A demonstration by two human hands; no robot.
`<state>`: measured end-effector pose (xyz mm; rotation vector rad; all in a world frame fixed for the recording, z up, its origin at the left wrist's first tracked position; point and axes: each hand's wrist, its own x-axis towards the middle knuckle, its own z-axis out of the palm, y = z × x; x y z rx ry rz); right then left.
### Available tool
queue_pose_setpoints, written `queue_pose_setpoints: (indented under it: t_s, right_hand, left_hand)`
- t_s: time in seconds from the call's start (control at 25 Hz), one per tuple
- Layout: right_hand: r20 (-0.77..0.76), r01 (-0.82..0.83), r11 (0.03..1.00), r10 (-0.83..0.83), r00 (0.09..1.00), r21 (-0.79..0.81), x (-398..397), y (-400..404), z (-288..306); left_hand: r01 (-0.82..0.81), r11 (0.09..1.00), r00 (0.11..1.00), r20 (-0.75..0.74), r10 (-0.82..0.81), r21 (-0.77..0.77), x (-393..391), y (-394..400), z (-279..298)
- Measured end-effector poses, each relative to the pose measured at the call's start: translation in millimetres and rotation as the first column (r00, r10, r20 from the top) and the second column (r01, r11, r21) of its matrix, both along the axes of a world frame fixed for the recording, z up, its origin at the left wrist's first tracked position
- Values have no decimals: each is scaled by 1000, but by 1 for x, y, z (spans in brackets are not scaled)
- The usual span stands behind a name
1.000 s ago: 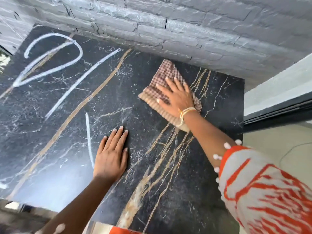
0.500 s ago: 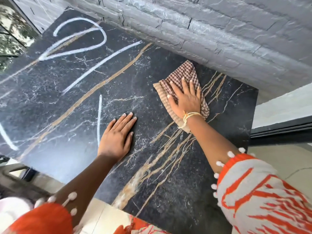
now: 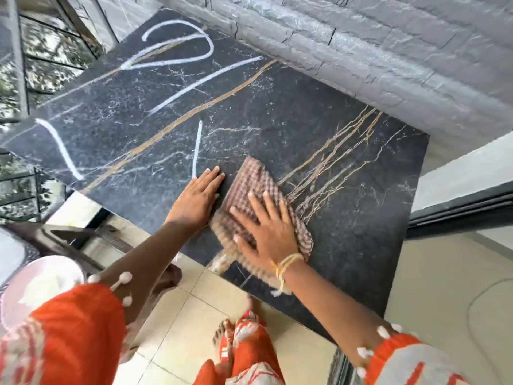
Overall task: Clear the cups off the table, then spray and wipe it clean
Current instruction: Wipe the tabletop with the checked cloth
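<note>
The head view is the only one, and it looks down on a dark marble table [image 3: 277,129] with gold and white veins, set against a grey stone wall [image 3: 388,51].

The right hand [image 3: 266,232] lies flat on a checked cloth [image 3: 249,184], with the fingers [image 3: 266,201] straight and spread, so it presses the cloth and does not clench it. The cloth is at the near edge of the table, and one corner seems to hang a little over this edge. Its long axis runs from the near edge toward the wall, slightly to the left.

The left hand [image 3: 198,195] rests just beside the cloth on its left, palm down on the bare stone, fingers straight and close together, holding nothing. It looks like a support for the body.

White foam lines [image 3: 194,87] lie farther away and to the left of both hands, and one short line ends right at the left fingertips. No cups are visible on the table, so that part of the task seems finished, and the wiping is the step in hand. The unwiped lines are up and left from the cloth, so the next stroke probably must go in that direction, and the right hand, already on the cloth, is the one placed to do it.

Below the table there are pale floor tiles [image 3: 194,315], and at the left a railing [image 3: 16,65] with plants behind it.
</note>
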<state>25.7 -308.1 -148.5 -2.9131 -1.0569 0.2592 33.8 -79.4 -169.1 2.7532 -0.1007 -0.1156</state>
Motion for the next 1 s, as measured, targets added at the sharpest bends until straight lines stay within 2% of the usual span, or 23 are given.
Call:
queue_pose_setpoints:
  t_s: [0.08, 0.2, 0.32, 0.4, 0.52, 0.64, 0.84, 0.92, 1.0]
  right_hand:
    - [-21, -224, 975, 224, 974, 2, -23, -7, -2]
    - [-36, -458, 889, 457, 889, -17, 4, -24, 0]
    - [-9, -556, 829, 556, 831, -63, 66, -38, 2]
    - [13, -474, 876, 476, 879, -88, 112, -50, 5]
    - [30, -259, 961, 263, 964, -99, 191, -64, 5]
    - [39, -88, 992, 92, 995, -94, 264, -81, 3]
    - [66, 230, 972, -228, 971, -34, 332, -110, -1]
    - [58, 352, 936, -351, 935, -9, 329, -106, -4]
    - [34, 404, 915, -404, 914, 19, 301, -92, -3]
  left_hand:
    - [13, 1000, 1000, -3, -13, -4, 2, 0, 3]
    - [-19, 999, 1000, -9, 19, 31, -3, -5, 5]
    - [0, 994, 1000, 16, -1, 111, -9, -5, 5]
    - [36, 989, 999, 8, -37, 144, -8, -4, 3]
    - [8, 990, 1000, 20, -11, 140, -9, -2, 1]
    - [3, 995, 999, 35, -6, 97, -7, -1, -1]
    - [2, 998, 998, 59, -6, 69, -3, 0, -2]
    - [7, 998, 998, 61, -11, 66, -1, 1, -1]
    - [6, 997, 999, 51, -10, 75, -1, 0, 0]
